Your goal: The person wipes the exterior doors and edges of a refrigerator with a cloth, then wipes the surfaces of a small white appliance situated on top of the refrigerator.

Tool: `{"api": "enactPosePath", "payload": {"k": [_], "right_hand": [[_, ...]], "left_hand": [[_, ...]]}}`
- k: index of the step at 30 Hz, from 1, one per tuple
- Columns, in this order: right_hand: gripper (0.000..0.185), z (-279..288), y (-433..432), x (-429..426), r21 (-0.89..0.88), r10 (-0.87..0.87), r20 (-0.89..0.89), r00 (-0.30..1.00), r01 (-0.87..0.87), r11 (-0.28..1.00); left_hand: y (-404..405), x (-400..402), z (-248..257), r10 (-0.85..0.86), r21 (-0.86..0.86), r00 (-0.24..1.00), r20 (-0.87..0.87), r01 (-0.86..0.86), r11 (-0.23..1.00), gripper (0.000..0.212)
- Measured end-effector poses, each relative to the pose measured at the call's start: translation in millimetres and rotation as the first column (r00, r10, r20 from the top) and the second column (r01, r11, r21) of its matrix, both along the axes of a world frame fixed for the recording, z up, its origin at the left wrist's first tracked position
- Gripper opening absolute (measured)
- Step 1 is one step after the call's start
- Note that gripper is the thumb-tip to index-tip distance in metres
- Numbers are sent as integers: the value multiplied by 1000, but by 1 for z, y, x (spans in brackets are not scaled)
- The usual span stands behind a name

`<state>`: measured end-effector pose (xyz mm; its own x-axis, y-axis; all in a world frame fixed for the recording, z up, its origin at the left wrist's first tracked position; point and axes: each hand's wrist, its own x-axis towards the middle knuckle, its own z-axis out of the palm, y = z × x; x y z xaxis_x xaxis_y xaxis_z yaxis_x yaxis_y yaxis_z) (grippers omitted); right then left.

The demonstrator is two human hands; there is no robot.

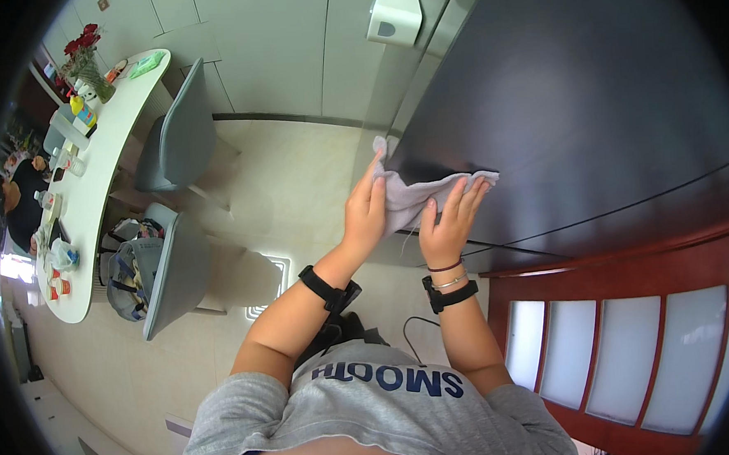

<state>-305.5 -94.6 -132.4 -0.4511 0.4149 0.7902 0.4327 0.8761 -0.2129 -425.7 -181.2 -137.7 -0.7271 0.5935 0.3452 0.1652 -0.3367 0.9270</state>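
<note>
A pale lilac-grey cloth (407, 195) lies against the near lower part of a large dark glossy panel (556, 106). My left hand (366, 209) holds the cloth's left side, with the thumb and fingers at its edge and a bunched corner sticking up above them. My right hand (450, 220) rests flat on the cloth's right part, its fingers spread a little over the fabric. Both wrists wear black straps. The cloth hides the panel's edge behind it.
A red-brown wooden frame with frosted panes (621, 356) stands at the right. A white dispenser (395, 16) hangs on the wall. At the left are a long white table (98, 161), two grey chairs (180, 129), one holding a bag (133, 276), and a person (23, 196) beyond the table.
</note>
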Motion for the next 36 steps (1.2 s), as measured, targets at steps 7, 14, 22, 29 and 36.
{"api": "enactPosePath", "payload": {"k": [7,14,22,29,36], "right_hand": [[65,45,2,-25,136,92,-43,995,-86,987],[65,71,-16,-67,180,70,-65,995,-58,982],[70,42,-58,-95,161,-60,146,987,36,986],[68,37,-69,-141,240,-342,253,905,283,929],[72,46,-68,-184,292,-693,432,577,638,713]], "left_hand": [[14,-24,81,-78,231,981,-179,119,966,42],[35,-68,79,-299,209,924,-239,350,913,49],[65,-124,33,-453,81,850,-268,489,869,59],[105,-154,22,-405,0,840,-361,434,901,64],[183,-201,31,-298,157,871,-391,382,911,70]]}}
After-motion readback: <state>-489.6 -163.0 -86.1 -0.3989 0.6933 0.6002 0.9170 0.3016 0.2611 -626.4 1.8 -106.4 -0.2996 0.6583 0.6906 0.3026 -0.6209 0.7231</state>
